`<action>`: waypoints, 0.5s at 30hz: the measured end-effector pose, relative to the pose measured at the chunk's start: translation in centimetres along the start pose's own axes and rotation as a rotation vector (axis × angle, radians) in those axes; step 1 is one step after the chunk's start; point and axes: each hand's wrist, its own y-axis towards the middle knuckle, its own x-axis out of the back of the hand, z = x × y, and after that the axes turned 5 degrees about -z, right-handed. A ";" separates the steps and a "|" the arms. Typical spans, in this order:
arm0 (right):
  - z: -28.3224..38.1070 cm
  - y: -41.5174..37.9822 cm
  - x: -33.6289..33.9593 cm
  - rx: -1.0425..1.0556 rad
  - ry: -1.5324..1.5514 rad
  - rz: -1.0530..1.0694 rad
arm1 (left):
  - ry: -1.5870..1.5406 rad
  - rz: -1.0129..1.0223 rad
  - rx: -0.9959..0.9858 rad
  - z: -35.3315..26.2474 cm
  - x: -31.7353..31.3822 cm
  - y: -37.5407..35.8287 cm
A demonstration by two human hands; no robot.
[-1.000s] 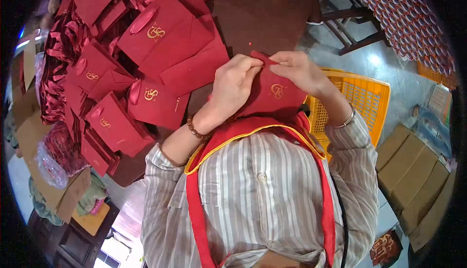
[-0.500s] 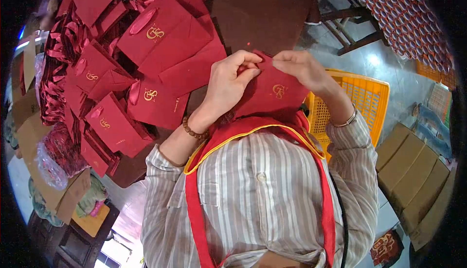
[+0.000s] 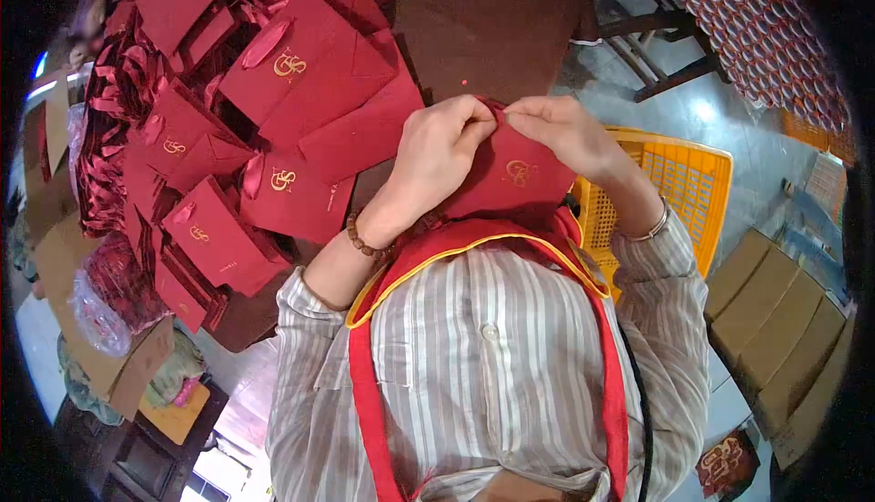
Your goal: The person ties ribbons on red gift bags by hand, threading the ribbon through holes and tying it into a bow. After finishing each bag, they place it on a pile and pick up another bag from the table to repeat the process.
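A red paper gift bag with a gold logo lies in front of my chest, above the apron. At its top edge my left hand is closed, thumb and forefinger pinching. Close beside it my right hand pinches the same edge, its fingertips nearly touching those of the left. Whatever small part lies between the fingertips is hidden. To the left, a heap of similar red gift bags with ribbon handles covers the table.
The brown tabletop extends ahead of my hands. A yellow plastic crate stands at my right. Cardboard boxes lie on the floor farther right. A dark wooden stand and a surface of patterned round items are at upper right.
My left fingertips have moved slightly right, closer to my right fingertips. The right fingers have shifted a little to the left. The bag between them stays in nearly the same place.
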 end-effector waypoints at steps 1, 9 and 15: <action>-0.1 0.0 0.0 0.001 0.001 -0.001 | 0.019 0.000 -0.002 -0.1 0.0 0.0; 0.6 -0.6 -1.1 0.143 -0.321 -0.152 | 0.184 -0.011 -0.119 -0.2 -0.7 -0.3; 0.1 -0.9 -0.9 0.104 -0.230 -0.187 | 0.098 -0.110 -0.128 0.5 -1.4 -0.9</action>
